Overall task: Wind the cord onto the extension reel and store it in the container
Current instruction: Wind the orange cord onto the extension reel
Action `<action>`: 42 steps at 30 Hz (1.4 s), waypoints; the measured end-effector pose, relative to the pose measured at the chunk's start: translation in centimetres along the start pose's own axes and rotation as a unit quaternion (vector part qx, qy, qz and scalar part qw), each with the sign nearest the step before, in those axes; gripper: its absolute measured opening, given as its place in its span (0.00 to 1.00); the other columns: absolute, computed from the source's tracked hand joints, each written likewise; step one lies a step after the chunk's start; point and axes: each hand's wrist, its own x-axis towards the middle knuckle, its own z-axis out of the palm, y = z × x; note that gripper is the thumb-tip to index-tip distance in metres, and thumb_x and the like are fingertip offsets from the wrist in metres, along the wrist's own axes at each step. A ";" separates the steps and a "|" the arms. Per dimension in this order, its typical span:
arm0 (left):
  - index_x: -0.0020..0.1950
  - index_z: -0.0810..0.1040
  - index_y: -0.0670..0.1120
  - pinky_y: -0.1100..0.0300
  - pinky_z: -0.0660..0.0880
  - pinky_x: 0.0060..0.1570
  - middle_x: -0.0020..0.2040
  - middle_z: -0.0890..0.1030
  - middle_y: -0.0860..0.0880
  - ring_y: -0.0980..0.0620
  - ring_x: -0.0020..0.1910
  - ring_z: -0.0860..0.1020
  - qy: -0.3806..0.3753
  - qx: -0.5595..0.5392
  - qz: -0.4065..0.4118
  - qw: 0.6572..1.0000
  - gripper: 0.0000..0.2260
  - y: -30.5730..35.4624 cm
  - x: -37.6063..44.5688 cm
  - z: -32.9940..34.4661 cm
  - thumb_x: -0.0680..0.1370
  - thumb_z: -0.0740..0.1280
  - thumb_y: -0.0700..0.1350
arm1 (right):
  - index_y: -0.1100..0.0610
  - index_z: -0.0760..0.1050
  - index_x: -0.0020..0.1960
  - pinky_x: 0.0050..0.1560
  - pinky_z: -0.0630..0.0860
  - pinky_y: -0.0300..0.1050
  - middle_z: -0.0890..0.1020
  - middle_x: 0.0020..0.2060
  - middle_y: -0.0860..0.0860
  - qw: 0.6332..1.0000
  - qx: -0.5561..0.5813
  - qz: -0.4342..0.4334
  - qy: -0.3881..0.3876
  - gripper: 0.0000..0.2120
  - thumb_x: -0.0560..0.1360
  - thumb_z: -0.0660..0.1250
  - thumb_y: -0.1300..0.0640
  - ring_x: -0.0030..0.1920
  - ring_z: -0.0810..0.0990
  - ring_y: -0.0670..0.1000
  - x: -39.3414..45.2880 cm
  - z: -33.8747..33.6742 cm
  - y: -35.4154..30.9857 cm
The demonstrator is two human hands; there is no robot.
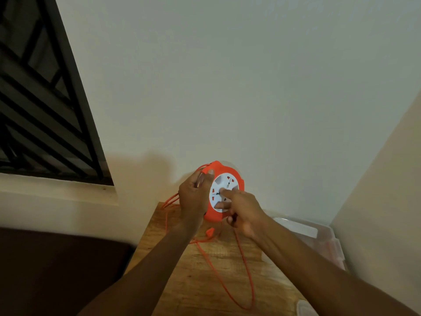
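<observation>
We're mid-wind: our left hand (193, 197) grips the orange extension reel (224, 190) above the tabletop (196, 281), right hand (239, 210) fingering its white face. Much cord (246, 265) lies loose; the clear container (319, 238) waits unused.

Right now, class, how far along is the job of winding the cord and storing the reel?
Done: little that shows; long loops of orange cord lie loose on the wooden table, plug included. In hand: the left hand holds the reel while the right hand fingers its white face. Left: the winding, then storing it in the clear container.
</observation>
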 end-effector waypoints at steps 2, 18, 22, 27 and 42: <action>0.41 0.77 0.37 0.53 0.78 0.35 0.36 0.81 0.38 0.45 0.35 0.80 -0.003 -0.027 -0.030 0.999 0.18 -0.3 -0.1 -0.4 0.81 0.69 0.50 | 0.58 0.71 0.67 0.24 0.68 0.39 0.86 0.39 0.56 0.999 -0.031 -0.013 -0.022 0.24 0.74 0.72 0.54 0.27 0.76 0.46 -0.2 -0.3 0.2; 0.45 0.88 0.49 0.55 0.84 0.35 0.43 0.89 0.45 0.47 0.39 0.88 -0.144 -0.075 -0.142 0.976 0.12 -0.6 -0.1 -1.6 0.82 0.69 0.53 | 0.40 0.72 0.66 0.53 0.75 0.55 0.62 0.74 0.60 0.380 -0.794 -0.461 -0.110 0.22 0.74 0.69 0.54 0.63 0.72 0.63 -0.2 -3.7 -1.1; 0.46 0.86 0.45 0.52 0.85 0.39 0.44 0.88 0.40 0.45 0.39 0.87 -0.170 -0.049 -0.140 0.974 0.13 -0.9 0.0 -1.8 0.81 0.69 0.53 | 0.40 0.68 0.69 0.57 0.74 0.58 0.69 0.69 0.62 0.279 -0.825 -0.479 -0.111 0.26 0.74 0.72 0.49 0.62 0.73 0.64 -0.3 -3.7 -1.2; 0.48 0.87 0.46 0.53 0.85 0.38 0.47 0.88 0.41 0.44 0.41 0.88 -0.170 -0.036 -0.137 0.975 0.13 -0.7 0.4 -1.7 0.81 0.69 0.54 | 0.40 0.72 0.64 0.45 0.76 0.52 0.81 0.46 0.57 0.256 -0.797 -0.542 -0.076 0.27 0.68 0.77 0.47 0.43 0.81 0.58 -0.1 -3.6 -2.2; 0.43 0.84 0.54 0.46 0.87 0.47 0.44 0.88 0.49 0.46 0.45 0.87 -0.014 -0.011 -0.032 0.999 0.08 -0.1 -1.1 0.5 0.81 0.70 0.52 | 0.52 0.70 0.71 0.37 0.80 0.45 0.82 0.58 0.56 0.989 -0.119 -0.073 0.044 0.26 0.76 0.66 0.44 0.48 0.84 0.53 0.3 -0.3 0.6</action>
